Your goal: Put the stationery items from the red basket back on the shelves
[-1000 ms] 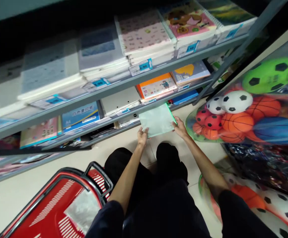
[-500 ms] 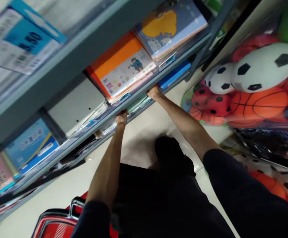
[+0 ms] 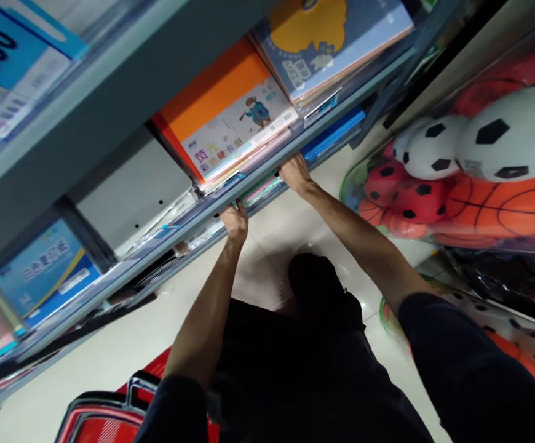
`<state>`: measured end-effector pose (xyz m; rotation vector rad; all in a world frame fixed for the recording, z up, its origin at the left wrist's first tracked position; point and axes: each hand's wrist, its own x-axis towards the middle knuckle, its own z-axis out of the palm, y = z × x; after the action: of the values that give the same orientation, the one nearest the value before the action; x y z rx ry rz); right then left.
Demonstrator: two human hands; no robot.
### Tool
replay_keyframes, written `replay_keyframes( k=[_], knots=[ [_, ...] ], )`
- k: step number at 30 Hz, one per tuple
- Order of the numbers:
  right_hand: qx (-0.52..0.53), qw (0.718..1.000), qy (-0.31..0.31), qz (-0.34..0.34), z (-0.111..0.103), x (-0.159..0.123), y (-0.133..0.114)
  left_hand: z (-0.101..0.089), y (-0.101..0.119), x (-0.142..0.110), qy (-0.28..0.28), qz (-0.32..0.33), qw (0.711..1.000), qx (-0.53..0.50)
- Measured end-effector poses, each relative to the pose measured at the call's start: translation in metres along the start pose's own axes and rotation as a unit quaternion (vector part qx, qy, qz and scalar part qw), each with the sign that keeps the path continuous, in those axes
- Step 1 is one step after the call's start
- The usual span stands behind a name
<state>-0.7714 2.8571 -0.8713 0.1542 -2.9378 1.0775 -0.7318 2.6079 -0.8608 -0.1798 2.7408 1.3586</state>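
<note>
Both my hands reach under the front edge of a grey shelf (image 3: 166,237) to the lower level. My left hand (image 3: 235,221) is by the left end of a greenish flat stack (image 3: 264,189), its thumb raised; the other fingers are mostly hidden in the shelf's shadow. At the stack's other end, next to a blue flat pack (image 3: 334,135), is my right hand (image 3: 296,175). Its fingertips go out of sight beneath the shelf edge. Whether either hand grips the stack cannot be made out.
Above my hands, the shelf carries an orange cardstock pack (image 3: 230,117), a grey-blue pad (image 3: 336,55) and a blue paper pack (image 3: 48,267). Bagged toy balls (image 3: 443,178) stand at right. A red shopping basket (image 3: 106,418) is on the floor at lower left.
My left hand has shifted slightly right and its thumb now stands out from the fingers. My right hand stays near the blue pack, with more of its back showing. The view has moved slightly.
</note>
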Motion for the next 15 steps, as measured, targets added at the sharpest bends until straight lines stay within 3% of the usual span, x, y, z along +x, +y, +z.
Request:
replay_keyframes(
  k=[4, 6, 12, 15],
  knots=[
    [-0.026, 0.995, -0.065, -0.07, -0.004, -0.037, 0.005, 0.018, 0.01, -0.01, -0.068, 0.111, 0.99, 0.049],
    [-0.037, 0.991, -0.091, -0.089, -0.005, -0.044, 0.007, 0.03, 0.012, -0.008, -0.088, 0.126, 0.986, 0.061],
    [-0.1, 0.984, -0.109, -0.099, -0.006, -0.037, 0.001, 0.05, 0.013, 0.005, -0.07, 0.061, 0.995, 0.036],
    [-0.055, 0.989, -0.113, -0.083, -0.004, -0.03, -0.001, 0.049, 0.016, 0.008, -0.064, 0.01, 0.998, -0.002]
  ],
)
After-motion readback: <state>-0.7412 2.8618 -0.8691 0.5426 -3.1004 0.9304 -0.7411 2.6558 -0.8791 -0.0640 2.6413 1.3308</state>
